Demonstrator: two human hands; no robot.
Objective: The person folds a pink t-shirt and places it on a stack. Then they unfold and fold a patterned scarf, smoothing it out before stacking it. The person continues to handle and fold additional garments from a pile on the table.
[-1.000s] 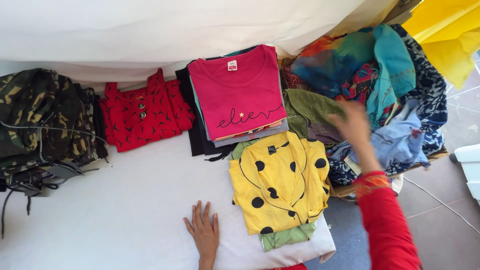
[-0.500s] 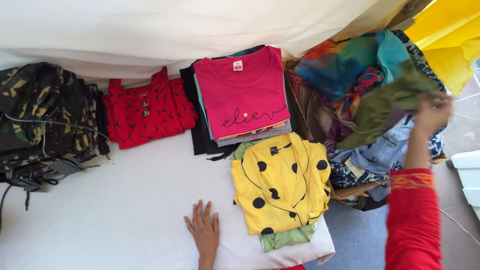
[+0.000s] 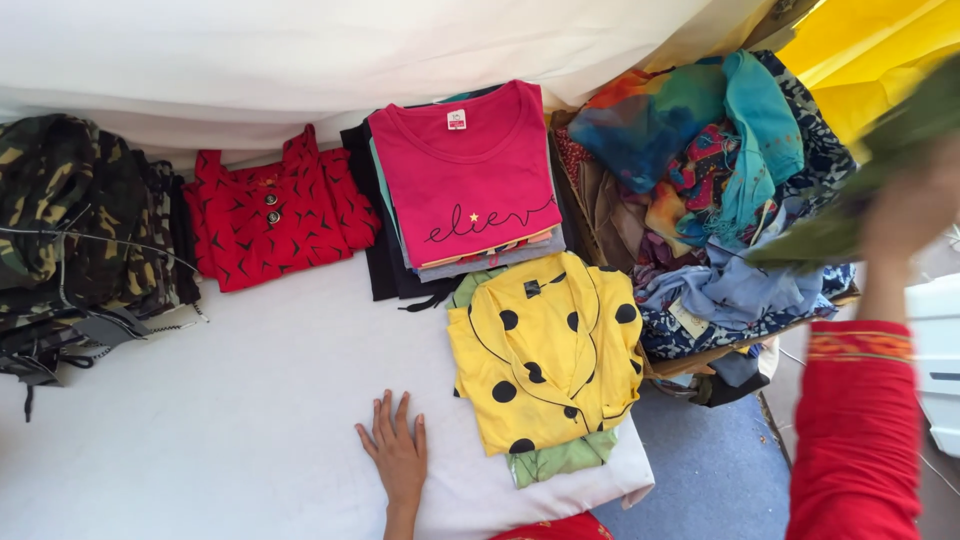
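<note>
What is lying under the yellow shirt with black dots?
Under the yellow polka-dot shirt a light green garment sticks out at the bottom and top left. Beneath both lies a white folded cloth. How many other pieces the shirt covers cannot be seen.

Home laundry corner, folded shirts (image 3: 470,190), clothes heap (image 3: 700,190)

I count 2 hands: my left hand (image 3: 397,455) flat at lower centre, my right hand (image 3: 915,205) raised at the right edge. I see 4 folded stacks across the middle, 1 loose heap of clothes (image 3: 700,190) at upper right, 1 olive garment (image 3: 870,170) lifted.
</note>
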